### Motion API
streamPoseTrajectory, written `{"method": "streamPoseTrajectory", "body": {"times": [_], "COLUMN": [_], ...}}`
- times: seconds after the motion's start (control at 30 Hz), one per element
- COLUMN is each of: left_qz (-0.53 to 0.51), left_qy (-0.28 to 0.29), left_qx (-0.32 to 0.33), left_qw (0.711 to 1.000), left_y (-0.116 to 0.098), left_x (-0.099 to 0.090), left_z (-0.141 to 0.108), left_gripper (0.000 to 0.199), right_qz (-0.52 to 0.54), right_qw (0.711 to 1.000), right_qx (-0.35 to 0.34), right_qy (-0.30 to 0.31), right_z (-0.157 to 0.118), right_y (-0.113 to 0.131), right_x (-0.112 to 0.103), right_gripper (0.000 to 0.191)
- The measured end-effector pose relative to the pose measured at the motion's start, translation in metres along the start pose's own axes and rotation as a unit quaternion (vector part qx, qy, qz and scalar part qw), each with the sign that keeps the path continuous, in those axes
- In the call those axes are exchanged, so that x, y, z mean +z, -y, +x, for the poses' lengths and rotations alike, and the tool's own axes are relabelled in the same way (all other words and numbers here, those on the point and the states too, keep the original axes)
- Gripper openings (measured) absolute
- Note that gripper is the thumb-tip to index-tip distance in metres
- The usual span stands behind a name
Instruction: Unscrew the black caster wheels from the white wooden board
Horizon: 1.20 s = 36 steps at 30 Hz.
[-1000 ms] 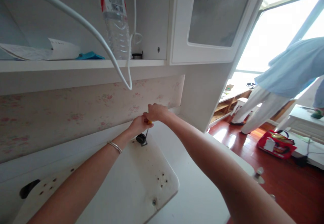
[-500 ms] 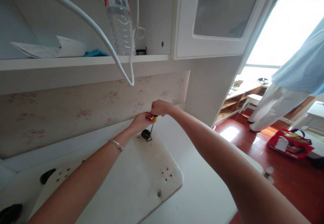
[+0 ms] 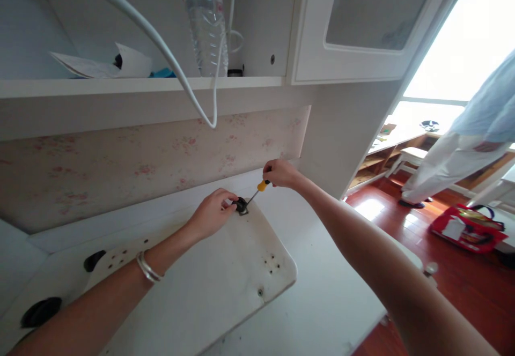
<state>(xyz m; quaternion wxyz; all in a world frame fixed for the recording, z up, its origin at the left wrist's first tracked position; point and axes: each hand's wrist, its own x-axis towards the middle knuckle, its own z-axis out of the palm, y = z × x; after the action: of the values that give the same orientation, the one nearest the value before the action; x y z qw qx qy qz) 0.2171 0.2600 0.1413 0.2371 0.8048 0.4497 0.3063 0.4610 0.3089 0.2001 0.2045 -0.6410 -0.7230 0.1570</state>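
A white board (image 3: 225,275) with rounded corners and small screw holes lies on the white desk (image 3: 317,270). At its far edge sits a black caster (image 3: 241,205) on a metal plate. My left hand (image 3: 215,211), with bangles on the wrist, pinches the caster from the left. My right hand (image 3: 277,173) is closed around the handle of a yellow and black screwdriver (image 3: 262,186). The screwdriver is tilted, and its tip meets the caster's plate on the right side.
A shelf (image 3: 161,85) above holds a plastic bottle (image 3: 207,34) and papers (image 3: 96,66). A white cable (image 3: 161,53) hangs in front. More black casters (image 3: 94,260) are at left. A person (image 3: 475,125) stands at right, near a red bag (image 3: 466,228).
My left hand has moved from beside the screwdriver down to the caster. My right hand has moved right, and the screwdriver leans more. The camera view has shifted a little.
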Motion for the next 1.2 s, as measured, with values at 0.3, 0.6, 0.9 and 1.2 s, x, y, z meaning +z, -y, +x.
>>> {"method": "streamPoseTrajectory", "body": {"times": [0.3, 0.6, 0.9, 1.2], "left_qz": [-0.092, 0.013, 0.295, 0.467], "left_qy": [0.085, 0.088, 0.145, 0.22], "left_qx": [-0.082, -0.077, 0.128, 0.123], "left_qw": [0.989, 0.993, 0.936, 0.847], "left_y": [-0.012, -0.005, -0.013, -0.018], "left_x": [0.01, 0.034, 0.041, 0.074], "left_z": [-0.084, -0.08, 0.011, 0.089], "left_gripper": [0.016, 0.023, 0.025, 0.031], "right_qz": [0.244, 0.41, 0.518, 0.592], "right_qw": [0.951, 0.859, 0.767, 0.679], "right_qx": [0.114, 0.181, 0.21, 0.239], "right_qy": [-0.153, -0.247, -0.314, -0.362], "right_z": [-0.065, -0.12, -0.163, -0.194], "right_y": [-0.055, -0.077, -0.072, -0.074], "right_x": [0.053, 0.078, 0.07, 0.059], "right_gripper": [0.019, 0.029, 0.038, 0.037]}}
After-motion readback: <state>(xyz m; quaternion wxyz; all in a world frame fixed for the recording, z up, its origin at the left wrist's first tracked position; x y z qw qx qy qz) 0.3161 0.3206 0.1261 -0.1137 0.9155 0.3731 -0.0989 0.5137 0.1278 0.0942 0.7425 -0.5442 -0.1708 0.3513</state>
